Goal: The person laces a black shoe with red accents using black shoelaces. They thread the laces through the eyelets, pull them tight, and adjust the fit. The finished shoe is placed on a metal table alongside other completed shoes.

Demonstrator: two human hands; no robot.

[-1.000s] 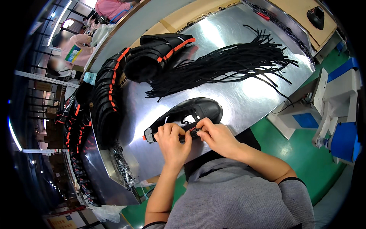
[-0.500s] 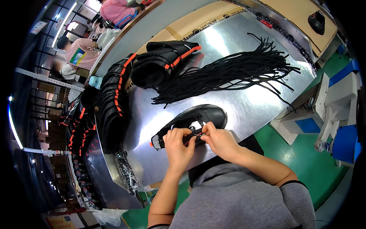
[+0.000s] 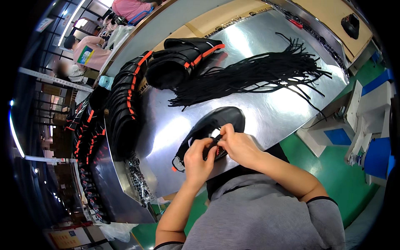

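Both hands, left hand [image 3: 199, 160] and right hand [image 3: 237, 146], pinch-closed on one black shoe [image 3: 210, 131] with orange heel tab, lying on steel table [image 3: 266, 112] edge; one black lace bundle [image 3: 266, 75] beyond.

- My left hand [image 3: 199, 160] is curled, fingers bent in, thumb pressed toward the right one.
- My right hand [image 3: 238, 144] meets it, fingertips [image 3: 222, 132] pinched together.
- Both forearms come up from the lower edge, bare, elbows bent, sleeves at the upper arms.
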